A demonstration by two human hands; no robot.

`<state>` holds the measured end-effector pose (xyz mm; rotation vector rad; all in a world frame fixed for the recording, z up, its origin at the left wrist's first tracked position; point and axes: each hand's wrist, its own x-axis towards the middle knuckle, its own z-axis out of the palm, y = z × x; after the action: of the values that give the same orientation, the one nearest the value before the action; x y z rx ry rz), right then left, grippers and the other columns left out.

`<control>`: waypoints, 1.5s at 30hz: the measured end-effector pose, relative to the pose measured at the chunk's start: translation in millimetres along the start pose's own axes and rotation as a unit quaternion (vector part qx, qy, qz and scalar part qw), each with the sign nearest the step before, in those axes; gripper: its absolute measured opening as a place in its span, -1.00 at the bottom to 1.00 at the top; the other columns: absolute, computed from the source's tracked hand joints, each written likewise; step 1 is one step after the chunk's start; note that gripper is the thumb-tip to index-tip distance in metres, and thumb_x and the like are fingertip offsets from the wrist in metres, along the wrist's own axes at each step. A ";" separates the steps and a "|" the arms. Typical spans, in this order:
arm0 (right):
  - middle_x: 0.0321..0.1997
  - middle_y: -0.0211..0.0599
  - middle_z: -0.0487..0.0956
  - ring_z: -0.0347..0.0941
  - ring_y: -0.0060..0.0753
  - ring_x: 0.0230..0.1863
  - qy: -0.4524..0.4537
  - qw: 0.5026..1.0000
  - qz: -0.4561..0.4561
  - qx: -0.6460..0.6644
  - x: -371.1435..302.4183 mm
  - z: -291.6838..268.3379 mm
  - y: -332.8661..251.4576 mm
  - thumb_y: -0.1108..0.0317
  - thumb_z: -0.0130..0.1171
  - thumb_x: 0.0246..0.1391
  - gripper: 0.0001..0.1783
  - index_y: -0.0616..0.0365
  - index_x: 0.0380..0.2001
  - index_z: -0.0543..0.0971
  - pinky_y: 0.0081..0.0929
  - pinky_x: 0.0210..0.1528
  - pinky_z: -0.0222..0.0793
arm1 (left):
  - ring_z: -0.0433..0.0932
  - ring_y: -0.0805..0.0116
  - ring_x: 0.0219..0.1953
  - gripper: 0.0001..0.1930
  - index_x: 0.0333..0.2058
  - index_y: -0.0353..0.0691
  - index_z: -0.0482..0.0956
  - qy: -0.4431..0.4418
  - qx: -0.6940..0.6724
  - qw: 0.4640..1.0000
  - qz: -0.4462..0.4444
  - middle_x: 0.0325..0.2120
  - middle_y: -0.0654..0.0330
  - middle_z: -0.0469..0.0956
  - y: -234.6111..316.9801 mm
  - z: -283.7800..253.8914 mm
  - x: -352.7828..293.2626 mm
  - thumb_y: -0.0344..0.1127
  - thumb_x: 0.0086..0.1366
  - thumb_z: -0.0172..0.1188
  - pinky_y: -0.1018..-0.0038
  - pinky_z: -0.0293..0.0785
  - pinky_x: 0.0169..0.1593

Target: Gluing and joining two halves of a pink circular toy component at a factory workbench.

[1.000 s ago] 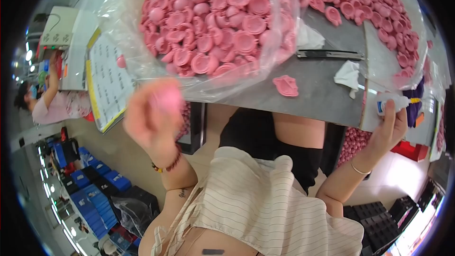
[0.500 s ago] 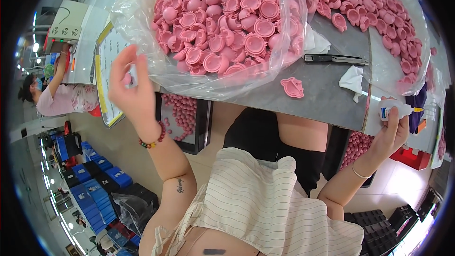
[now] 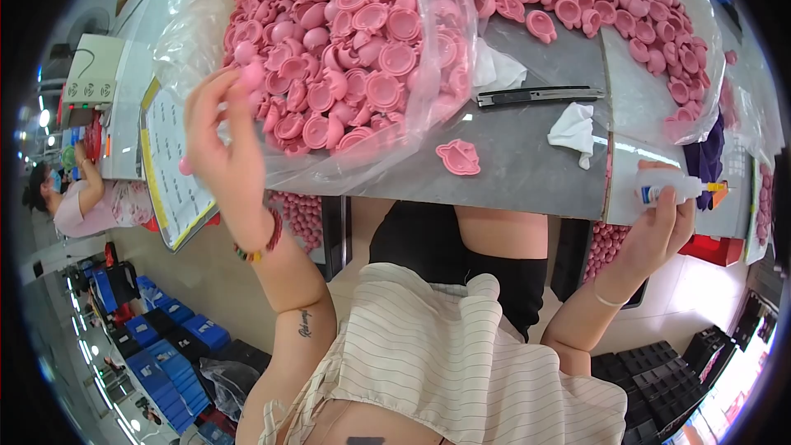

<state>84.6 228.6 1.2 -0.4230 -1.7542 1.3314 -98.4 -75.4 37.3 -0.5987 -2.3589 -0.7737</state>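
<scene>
Head view: at the left edge of the clear bag, a pink shell is met by narrow-set fingertips of the left hand, grip unconfirmable, while a dropper bottle is held by the right hand above the desk's front-right edge.

The grey surface carries a clear plastic bag heaped with pink shells; at right, more shells spread over clear sheeting. In front of the bag, a single pink piece lies alone. A black utility knife lies between two crumpled white tissues. A purple cloth seems to rest at far right, where the view bends.
</scene>
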 end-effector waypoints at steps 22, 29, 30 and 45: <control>-0.49 -0.13 0.42 0.34 -0.48 -0.59 -0.116 0.949 0.151 0.250 -65.1 34.9 -35.0 -0.03 0.10 -0.18 -0.40 0.32 -0.28 0.27 -0.64 -0.57 0.25 | 0.39 0.33 -0.22 -0.44 -0.03 -0.42 0.15 -0.299 -0.689 0.621 -0.222 -0.17 -0.08 0.33 125.4 44.6 -89.4 -0.18 0.08 0.08 0.53 0.33 -0.18; -0.60 -0.45 0.25 0.10 -0.61 -0.60 -0.048 0.983 -0.112 0.136 -38.5 30.7 -33.2 0.25 0.34 -0.37 -0.42 0.24 -0.24 0.36 -0.69 -0.65 -0.02 | 0.44 0.40 -0.34 -0.51 -0.09 -0.36 0.18 -0.270 -0.746 0.540 -0.280 -0.16 -0.14 0.33 128.9 48.0 -88.5 -0.33 0.03 0.14 0.55 0.40 -0.26; -0.60 -0.45 0.25 0.10 -0.61 -0.60 -0.047 0.983 -0.112 0.135 -34.8 29.6 -32.9 0.25 0.34 -0.37 -0.42 0.24 -0.24 0.36 -0.69 -0.65 -0.02 | 0.44 0.40 -0.34 -0.51 -0.09 -0.36 0.18 -0.272 -0.746 0.540 -0.280 -0.16 -0.14 0.33 128.7 46.4 -88.1 -0.33 0.03 0.14 0.55 0.40 -0.26; -0.64 -0.38 0.35 0.17 -0.54 -0.71 -0.141 0.965 -0.221 -0.017 -38.7 37.3 -52.3 -0.16 -0.07 -0.21 -0.38 0.30 -0.44 0.46 -0.64 -0.73 0.02 | 0.44 0.32 -0.24 -0.55 -0.14 -0.38 0.20 -0.289 -0.729 0.553 -0.281 -0.14 -0.15 0.31 126.7 46.3 -88.4 -0.47 -0.01 0.16 0.49 0.37 -0.16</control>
<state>88.6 159.3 29.8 0.1486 -1.9602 1.0741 20.1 26.8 -1.7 -0.6980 -1.7304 -3.3530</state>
